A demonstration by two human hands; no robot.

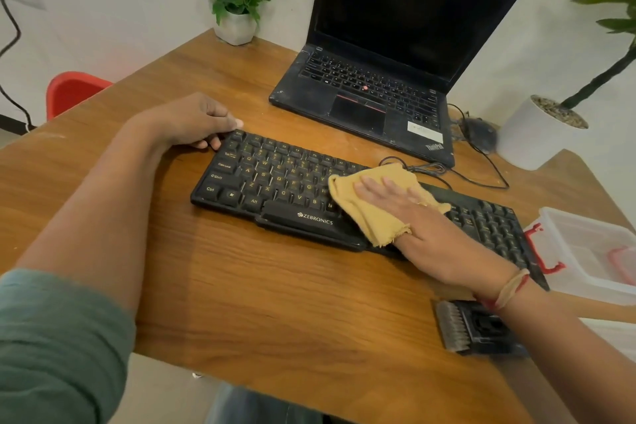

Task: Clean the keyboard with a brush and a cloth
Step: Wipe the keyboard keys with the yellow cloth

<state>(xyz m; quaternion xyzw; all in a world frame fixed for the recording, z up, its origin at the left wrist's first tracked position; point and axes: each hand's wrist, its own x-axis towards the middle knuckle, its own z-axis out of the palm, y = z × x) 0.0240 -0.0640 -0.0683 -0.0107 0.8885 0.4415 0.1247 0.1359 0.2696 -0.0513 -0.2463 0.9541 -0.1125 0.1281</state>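
A black keyboard with yellow letters lies across the wooden table. My left hand grips its far left corner, fingers curled over the edge. A yellow cloth is spread over the middle keys. My right hand presses flat on the cloth with straight fingers. A black brush with pale bristles lies on the table near the front right, partly under my right wrist.
An open black laptop stands behind the keyboard. A clear plastic box with red clips sits at the right. A small flower pot is at the back, a white planter at the far right. The keyboard's cable loops behind it.
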